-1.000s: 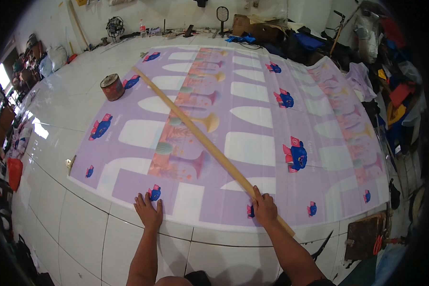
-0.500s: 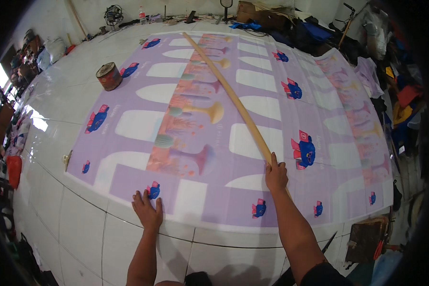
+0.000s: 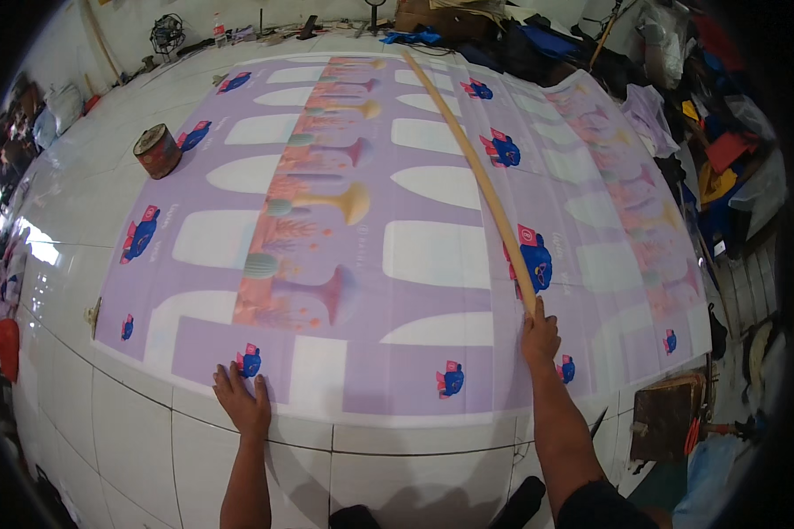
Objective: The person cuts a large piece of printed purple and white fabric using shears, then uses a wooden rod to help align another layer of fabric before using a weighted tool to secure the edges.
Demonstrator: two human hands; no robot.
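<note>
Grip of your right hand: clasped round a wooden pole that slants across a printed lilac sheet. Your left hand, splayed, rests at the sheet's near edge; a rusty can stands farther left.

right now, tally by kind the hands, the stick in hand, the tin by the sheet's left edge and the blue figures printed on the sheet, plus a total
Left hand and right hand: 2
Wooden stick: 1
Rusty tin: 1
Blue figures visible on the sheet: 11
Total: 15
</note>
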